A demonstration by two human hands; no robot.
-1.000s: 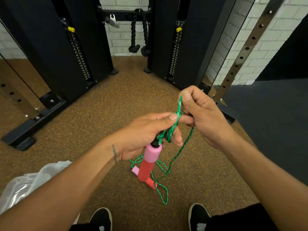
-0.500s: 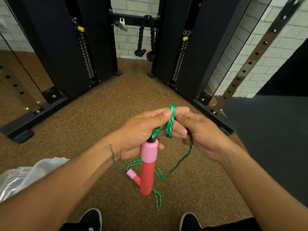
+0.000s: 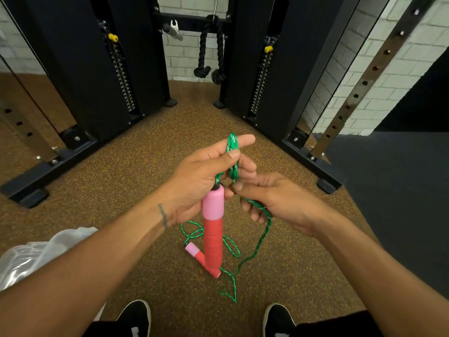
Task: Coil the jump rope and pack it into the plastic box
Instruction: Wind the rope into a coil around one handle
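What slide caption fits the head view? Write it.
Left hand holds a pink handle while right hand loops green rope.

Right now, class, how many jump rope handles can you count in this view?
2. One handle hangs upright, held at its top by the left hand. The second handle lies on the floor behind it, partly hidden.

The speckled brown floor (image 3: 145,190) is carrying the black machine frames (image 3: 73,147). A second pink-and-red handle (image 3: 194,251) and loose green rope loops (image 3: 230,249) are lying on it. A clear plastic box (image 3: 26,261) is sitting at lower left. Two black shoes (image 3: 136,314) are standing at the bottom edge.
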